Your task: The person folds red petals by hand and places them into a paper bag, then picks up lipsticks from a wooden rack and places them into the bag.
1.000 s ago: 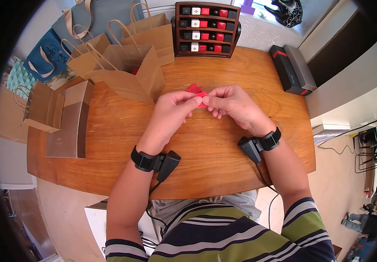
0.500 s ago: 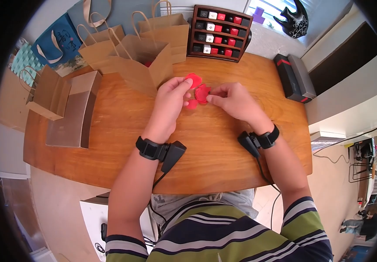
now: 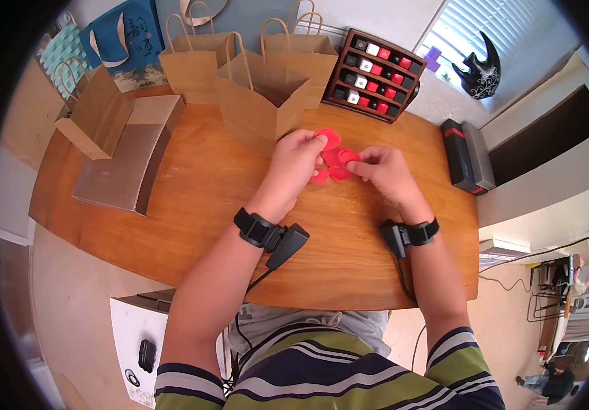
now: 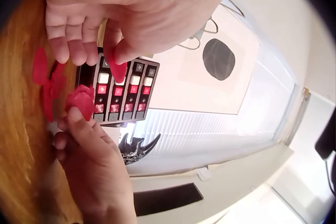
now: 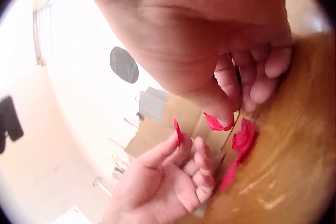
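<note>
My left hand (image 3: 289, 167) pinches a red petal (image 3: 329, 139) between thumb and forefinger, its other fingers loosely bent. In the left wrist view that petal (image 4: 118, 65) hangs down from the fingertips. Opposite it, my right hand (image 3: 388, 176) pinches more red petal material (image 3: 349, 158) by its edge; in the left wrist view the piece (image 4: 81, 100) looks layered. Between and just below the hands, loose red petals (image 3: 339, 173) lie on the wooden table. The right wrist view shows these loose petals (image 5: 243, 139) overlapping on the wood, close under the right fingers.
Kraft paper bags (image 3: 260, 102) stand at the back left, near a flat box (image 3: 125, 157) with a smaller bag on it. A wooden rack (image 3: 374, 76) of black, white and red cubes stands behind the hands. Slim boxes (image 3: 464, 160) lie at the right edge.
The hands, earlier together at a red petal, have parted. The left hand keeps a petal; the right has gone to the loose petals and now holds some up. The head view has shifted.
</note>
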The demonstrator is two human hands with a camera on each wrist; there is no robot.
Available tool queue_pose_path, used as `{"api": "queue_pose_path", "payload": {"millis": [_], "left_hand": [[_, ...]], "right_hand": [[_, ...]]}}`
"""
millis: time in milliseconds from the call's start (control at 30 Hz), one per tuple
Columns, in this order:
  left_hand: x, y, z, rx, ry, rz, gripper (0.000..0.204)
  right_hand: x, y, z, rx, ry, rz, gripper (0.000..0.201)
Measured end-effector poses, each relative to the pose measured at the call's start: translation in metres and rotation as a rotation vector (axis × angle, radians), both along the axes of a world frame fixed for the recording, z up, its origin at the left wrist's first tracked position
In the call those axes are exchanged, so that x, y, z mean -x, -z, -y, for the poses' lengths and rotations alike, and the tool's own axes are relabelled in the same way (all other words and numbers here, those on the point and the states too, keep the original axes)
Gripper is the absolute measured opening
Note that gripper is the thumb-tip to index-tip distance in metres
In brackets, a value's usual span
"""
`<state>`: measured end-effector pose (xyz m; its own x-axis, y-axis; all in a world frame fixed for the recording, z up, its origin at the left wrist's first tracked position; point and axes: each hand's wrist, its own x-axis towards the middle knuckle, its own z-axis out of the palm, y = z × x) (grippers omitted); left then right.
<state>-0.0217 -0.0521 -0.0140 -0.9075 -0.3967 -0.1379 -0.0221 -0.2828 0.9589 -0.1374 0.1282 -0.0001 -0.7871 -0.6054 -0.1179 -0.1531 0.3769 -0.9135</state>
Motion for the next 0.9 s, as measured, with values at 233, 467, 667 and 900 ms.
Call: {"api": "queue_pose_path", "payload": {"millis": [233, 467, 667, 900], "left_hand": [[-0.002, -0.006, -0.008, -0.016, 0.086, 0.024, 0.029], [-0.003, -0.009, -0.015, 0.004, 0.125, 0.093, 0.031], [-0.002, -0.006, -0.014, 0.027, 0.14, 0.095, 0.031], [-0.001, -0.002, -0.016, 0.062, 0.16, 0.078, 0.031]], "right_hand": [[0.015, -0.001, -0.025, 0.303, -0.03, 0.335, 0.014], [0.003, 0.001, -0.023, 0.385, -0.111, 0.435, 0.016], [-0.001, -0.005, -0.023, 0.707, -0.25, 0.578, 0.014], [-0.01, 0.007, -0.011, 0.263, -0.124, 0.192, 0.017]]}}
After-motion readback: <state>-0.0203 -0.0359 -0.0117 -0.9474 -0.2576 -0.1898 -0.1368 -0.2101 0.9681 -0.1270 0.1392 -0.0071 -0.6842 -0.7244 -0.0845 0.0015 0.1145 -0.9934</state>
